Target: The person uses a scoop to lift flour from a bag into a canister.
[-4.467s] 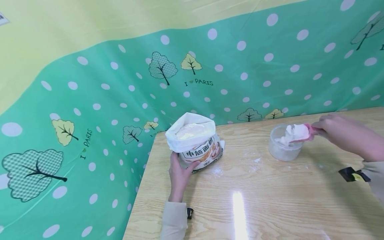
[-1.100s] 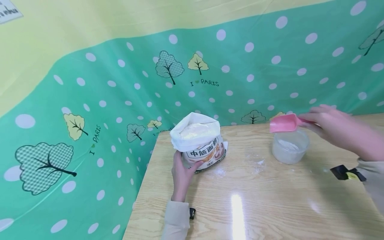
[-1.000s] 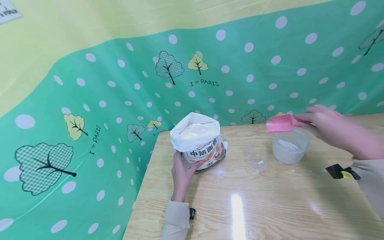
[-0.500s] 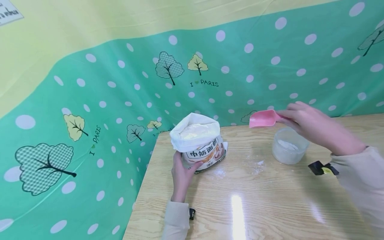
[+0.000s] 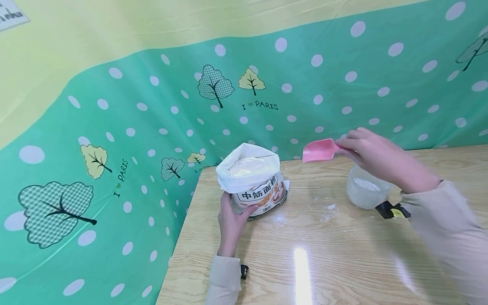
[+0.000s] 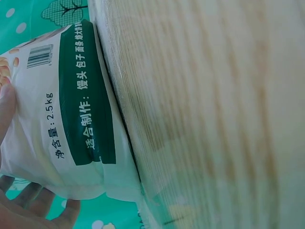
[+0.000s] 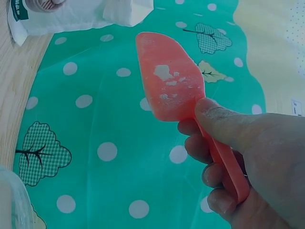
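My left hand holds the side of an opened flour bag, thumb across the front and fingers round the far side. White flour shows inside the bag's folded-down mouth. In the left wrist view, fingers curl under the bag. My right hand grips the handle of a pink scoop, raised above the table between the bag and a clear round container. Flour lies in that container. In the right wrist view, only flour traces cling to the scoop.
The wooden table carries spilled flour between bag and container. A green dotted cloth hangs behind and along the left edge of the table. The container shows partly at the right wrist view's lower left.
Earlier the scoop, loaded with flour, was over the container; its load is gone now. My right hand has carried it left toward the bag. The left hand keeps its hold.
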Action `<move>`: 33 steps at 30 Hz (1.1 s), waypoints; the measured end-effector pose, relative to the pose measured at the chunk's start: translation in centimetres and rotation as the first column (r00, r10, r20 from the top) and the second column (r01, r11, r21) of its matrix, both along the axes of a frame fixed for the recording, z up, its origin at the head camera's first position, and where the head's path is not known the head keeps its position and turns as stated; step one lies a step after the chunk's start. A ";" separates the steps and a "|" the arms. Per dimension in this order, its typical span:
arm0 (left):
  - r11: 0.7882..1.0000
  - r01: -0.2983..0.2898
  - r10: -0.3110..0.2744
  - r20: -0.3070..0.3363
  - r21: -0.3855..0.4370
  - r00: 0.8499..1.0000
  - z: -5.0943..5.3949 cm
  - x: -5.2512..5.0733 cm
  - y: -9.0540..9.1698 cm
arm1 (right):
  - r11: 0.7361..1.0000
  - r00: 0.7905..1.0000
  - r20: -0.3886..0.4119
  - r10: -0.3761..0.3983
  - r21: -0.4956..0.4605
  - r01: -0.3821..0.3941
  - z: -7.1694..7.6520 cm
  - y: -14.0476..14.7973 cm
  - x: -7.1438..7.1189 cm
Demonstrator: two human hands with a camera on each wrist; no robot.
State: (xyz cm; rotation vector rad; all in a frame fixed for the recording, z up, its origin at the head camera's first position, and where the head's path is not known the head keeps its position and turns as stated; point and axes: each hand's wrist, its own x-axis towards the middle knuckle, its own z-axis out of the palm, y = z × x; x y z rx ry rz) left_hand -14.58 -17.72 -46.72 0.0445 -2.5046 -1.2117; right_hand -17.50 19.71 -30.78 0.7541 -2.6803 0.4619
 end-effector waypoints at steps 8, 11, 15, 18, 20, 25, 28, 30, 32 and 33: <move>1.000 -0.006 0.005 -0.005 -0.018 1.000 0.0 -0.1 0.0 | 1.000 1.000 -0.005 0.017 -0.018 -0.017 0.0 -1.6 -0.5; 1.000 -0.008 0.008 -0.008 -0.024 1.000 -0.1 -0.2 -0.1 | 0.999 0.999 -0.015 0.031 -0.026 -0.031 0.0 -2.2 -0.7; 1.000 -0.011 0.011 -0.002 -0.025 1.000 -0.2 -0.2 -0.1 | 0.999 0.999 -0.016 0.040 -0.015 -0.041 0.0 -3.0 -1.0; 1.000 -0.015 0.016 0.009 -0.025 1.000 -0.2 -0.3 -0.1 | 0.999 0.999 -0.017 0.051 -0.009 -0.051 0.0 -3.6 -1.3; 1.000 -0.020 0.020 0.015 -0.025 1.000 -0.2 -0.2 -0.1 | 0.998 0.998 -0.024 0.061 -0.008 -0.061 0.0 -3.9 -1.5; 0.999 -0.020 0.021 0.012 -0.025 1.000 -0.2 -0.2 -0.2 | 0.996 0.995 -0.049 0.085 -0.004 -0.086 -0.1 -4.6 -2.0; 0.999 -0.016 0.016 0.010 -0.029 1.000 -0.2 -0.3 -0.2 | 0.996 0.995 -0.052 0.088 -0.001 -0.088 0.0 -4.9 -2.1; 0.999 -0.013 0.013 0.012 -0.032 1.000 -0.2 -0.3 -0.2 | 0.997 0.996 -0.040 0.082 0.000 -0.082 0.1 -5.2 -2.1; 0.999 -0.013 0.013 0.014 -0.033 1.000 -0.2 -0.3 -0.2 | 0.997 0.996 -0.026 0.083 -0.004 -0.083 0.1 -5.4 -2.2; 0.999 -0.011 0.012 0.014 -0.034 1.000 -0.2 -0.3 -0.2 | 0.996 0.996 -0.019 0.084 -0.005 -0.084 0.2 -5.5 -2.2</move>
